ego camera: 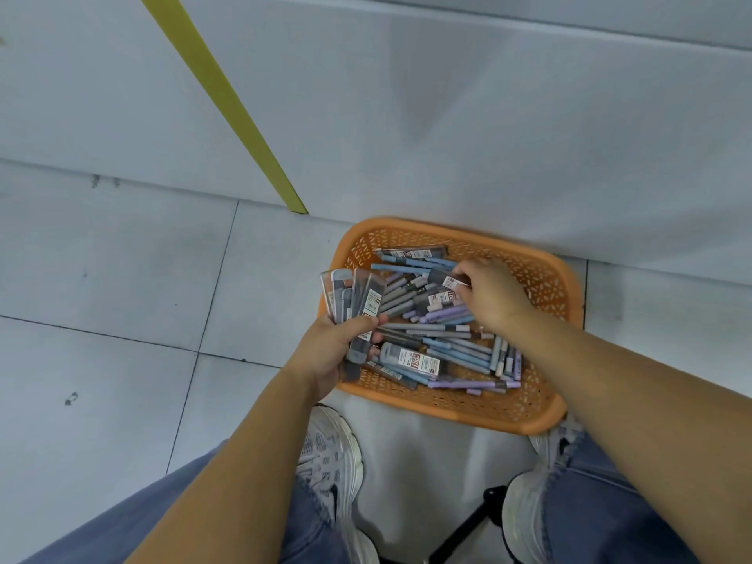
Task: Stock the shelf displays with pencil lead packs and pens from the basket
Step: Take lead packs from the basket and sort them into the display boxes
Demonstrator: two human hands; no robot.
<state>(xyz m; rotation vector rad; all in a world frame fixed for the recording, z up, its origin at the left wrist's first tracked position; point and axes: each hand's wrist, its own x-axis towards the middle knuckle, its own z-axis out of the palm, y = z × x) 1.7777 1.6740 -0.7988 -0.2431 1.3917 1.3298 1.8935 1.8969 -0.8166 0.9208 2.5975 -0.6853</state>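
Standing over a tiled floor [122,278], with a yellow strip [219,99] slanting down the pale panel ahead toward the floor line.

Gripping, in the left hand [325,352], a fanned bundle of pencil lead packs [354,299]: fingers closed around the lower ends, long axes running roughly away from the body and tilting slightly leftward, labelled ends partly showing near the thumb. Holding this bundle over the left rim of the orange basket [545,413], which is sitting on the floor just in front of the sneakers [333,453] and against the base of the panel.

Reaching, with the right hand [492,295], into the far middle of the basket; pinching one more lead pack [447,280] at its labelled end between thumb and fingertips, that pack lying roughly across the view, left to right, among the rest.

Judging progress as early: collecting, not yet placing. No shelf display showing in view, so nothing checkable as stocked. Leaving much behind still — many pens [460,348] in blue, grey and lilac lying criss-crossed, mostly pointing left to right, plus several loose lead packs such as the one near the front rim [411,358], angled slightly down to the right.
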